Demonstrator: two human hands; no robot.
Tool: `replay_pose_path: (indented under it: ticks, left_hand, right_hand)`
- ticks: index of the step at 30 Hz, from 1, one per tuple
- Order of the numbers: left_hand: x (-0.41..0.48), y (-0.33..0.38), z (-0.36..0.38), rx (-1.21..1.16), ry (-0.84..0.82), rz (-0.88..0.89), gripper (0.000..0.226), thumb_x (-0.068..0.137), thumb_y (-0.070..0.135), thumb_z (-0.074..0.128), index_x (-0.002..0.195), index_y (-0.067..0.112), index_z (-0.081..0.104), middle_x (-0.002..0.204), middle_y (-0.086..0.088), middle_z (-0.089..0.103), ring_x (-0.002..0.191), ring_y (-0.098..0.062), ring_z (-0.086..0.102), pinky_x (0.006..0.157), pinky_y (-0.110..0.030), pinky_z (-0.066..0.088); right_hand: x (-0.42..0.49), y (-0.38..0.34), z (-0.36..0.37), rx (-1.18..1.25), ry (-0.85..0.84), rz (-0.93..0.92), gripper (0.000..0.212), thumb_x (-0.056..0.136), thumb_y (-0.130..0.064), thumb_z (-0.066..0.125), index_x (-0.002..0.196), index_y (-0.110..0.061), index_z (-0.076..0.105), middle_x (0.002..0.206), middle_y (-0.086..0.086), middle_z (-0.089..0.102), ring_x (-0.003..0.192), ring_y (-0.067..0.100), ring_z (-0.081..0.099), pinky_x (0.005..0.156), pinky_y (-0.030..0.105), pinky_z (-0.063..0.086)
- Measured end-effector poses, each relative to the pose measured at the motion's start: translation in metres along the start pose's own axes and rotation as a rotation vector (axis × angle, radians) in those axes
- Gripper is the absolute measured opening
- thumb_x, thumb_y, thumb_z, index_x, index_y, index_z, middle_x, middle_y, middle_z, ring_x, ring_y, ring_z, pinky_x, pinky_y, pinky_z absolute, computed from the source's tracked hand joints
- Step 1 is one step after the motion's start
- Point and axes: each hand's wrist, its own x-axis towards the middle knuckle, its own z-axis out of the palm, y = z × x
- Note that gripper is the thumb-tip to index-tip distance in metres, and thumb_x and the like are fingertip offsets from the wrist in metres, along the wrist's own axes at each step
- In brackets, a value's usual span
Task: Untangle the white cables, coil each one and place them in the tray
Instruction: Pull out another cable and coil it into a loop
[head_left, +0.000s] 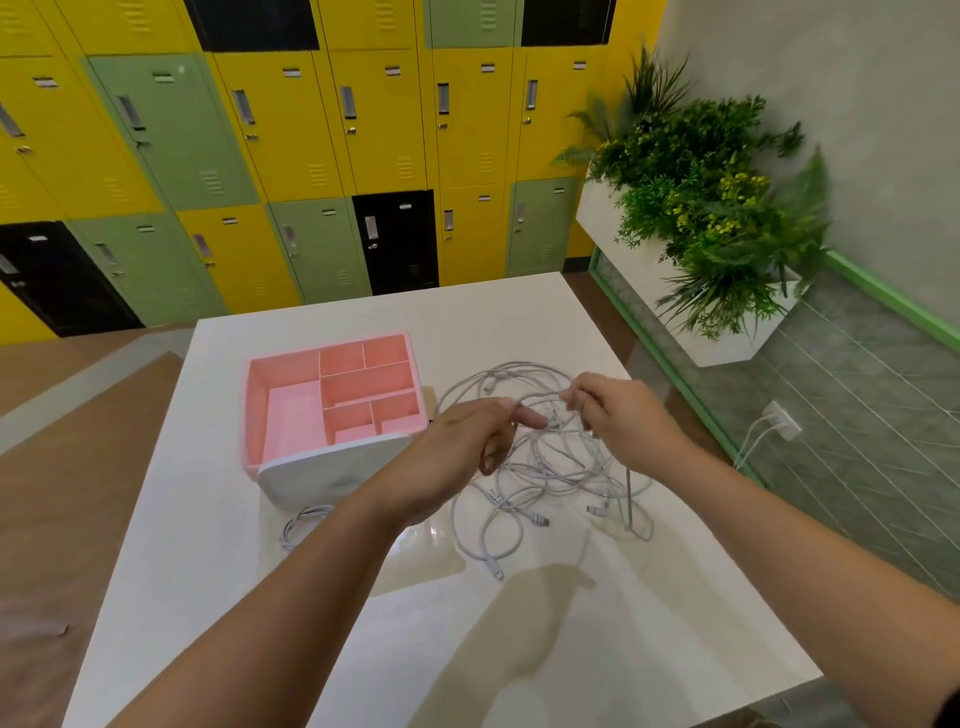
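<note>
A tangle of white cables (540, 467) lies on the white table (519, 649), right of a pink tray (332, 395) with several compartments. My right hand (623, 421) hovers over the tangle's far part, its fingers pinched on a strand of cable. My left hand (462, 457) is just left of the tangle, thumb and forefinger stretched toward the same strand, the other fingers curled; whether it touches a cable is unclear. One more white cable (301, 525) lies loosely coiled in front of the tray.
A white rounded object (332, 473) leans against the tray's near side. Coloured lockers (311, 156) fill the wall behind the table. A white planter with green plants (717, 218) stands at the right, beside a green-framed railing.
</note>
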Motion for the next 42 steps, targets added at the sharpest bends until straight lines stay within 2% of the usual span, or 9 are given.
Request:
replay_pose_path:
  ticks: [8,15,21,27,30,33,36,39,42]
  left_hand:
    - [0.019,0.009,0.003,-0.338,0.018,-0.033,0.035,0.104,0.015,0.029,0.122,0.004,0.057,0.059,0.006,0.042,0.055,-0.009,0.039,0.057,-0.019,0.039]
    - [0.028,-0.007,0.003,-0.383,0.212,-0.054,0.03,0.105,0.016,0.037,0.129,0.007,0.051,0.075,0.001,0.052,0.069,-0.01,0.048,0.072,-0.021,0.045]
    - [0.03,-0.016,0.01,-0.225,0.292,0.011,0.024,0.102,0.014,0.045,0.123,0.023,0.05,0.088,0.001,0.068,0.085,-0.014,0.06,0.089,-0.027,0.051]
    - [0.028,-0.025,0.007,0.176,0.363,0.088,0.023,0.094,0.023,0.06,0.116,0.021,0.064,0.111,-0.001,0.071,0.092,-0.01,0.068,0.089,-0.028,0.052]
    - [0.026,-0.029,0.003,0.489,0.319,0.173,0.026,0.095,0.021,0.058,0.12,0.018,0.063,0.095,0.002,0.073,0.084,-0.008,0.066,0.085,-0.029,0.052]
    - [0.026,-0.028,0.0,0.665,0.185,0.205,0.021,0.101,0.019,0.046,0.118,0.015,0.058,0.107,-0.004,0.07,0.09,-0.007,0.065,0.086,-0.032,0.051]
    - [0.024,-0.02,-0.003,0.618,0.071,0.153,0.024,0.104,0.028,0.035,0.109,0.012,0.053,0.097,-0.002,0.062,0.086,-0.014,0.061,0.084,-0.028,0.05]
    - [0.021,-0.019,-0.01,0.58,-0.029,0.037,0.051,0.101,0.047,0.037,0.144,0.019,0.04,0.121,-0.002,0.059,0.112,-0.016,0.055,0.099,-0.036,0.043]
    - [0.018,-0.017,-0.012,0.747,-0.05,0.11,0.053,0.098,0.037,0.048,0.146,0.019,0.035,0.113,0.002,0.061,0.094,-0.005,0.056,0.081,-0.023,0.043]
  right_hand:
    - [-0.034,-0.038,0.044,0.304,-0.243,0.11,0.035,0.099,-0.035,0.045,0.077,-0.015,0.063,0.052,-0.003,0.056,0.048,0.012,0.052,0.059,0.032,0.048]
    - [-0.049,-0.058,0.042,0.096,-0.338,0.046,0.033,0.102,-0.033,0.035,0.098,-0.011,0.06,0.063,0.0,0.065,0.056,0.015,0.061,0.066,0.033,0.051]
    - [-0.048,-0.065,0.026,0.056,-0.485,0.059,0.02,0.101,-0.026,0.039,0.101,-0.015,0.056,0.063,-0.003,0.065,0.058,0.015,0.061,0.069,0.035,0.051]
    - [-0.05,-0.069,0.012,0.026,-0.592,0.025,0.021,0.1,-0.023,0.043,0.107,-0.009,0.057,0.074,-0.004,0.07,0.069,0.014,0.067,0.076,0.039,0.053]
    - [-0.045,-0.067,0.003,0.082,-0.479,0.012,0.017,0.098,-0.023,0.049,0.093,-0.018,0.064,0.073,-0.007,0.069,0.06,0.007,0.062,0.068,0.031,0.053]
    - [-0.035,-0.064,-0.007,0.117,-0.306,-0.002,0.022,0.094,-0.029,0.059,0.074,-0.025,0.066,0.068,-0.009,0.068,0.054,0.001,0.056,0.054,0.013,0.041]
    - [-0.026,-0.059,-0.011,0.189,-0.244,0.013,0.017,0.089,-0.03,0.066,0.079,-0.017,0.072,0.064,-0.006,0.067,0.053,0.003,0.055,0.055,0.018,0.046]
    - [-0.018,-0.052,-0.017,0.241,-0.208,0.031,0.022,0.087,-0.033,0.068,0.08,-0.013,0.072,0.065,-0.001,0.068,0.056,0.006,0.055,0.059,0.022,0.048]
    - [-0.016,-0.042,-0.025,0.285,-0.282,0.031,0.007,0.089,-0.02,0.067,0.089,-0.014,0.071,0.075,0.003,0.071,0.064,0.007,0.059,0.067,0.023,0.05]
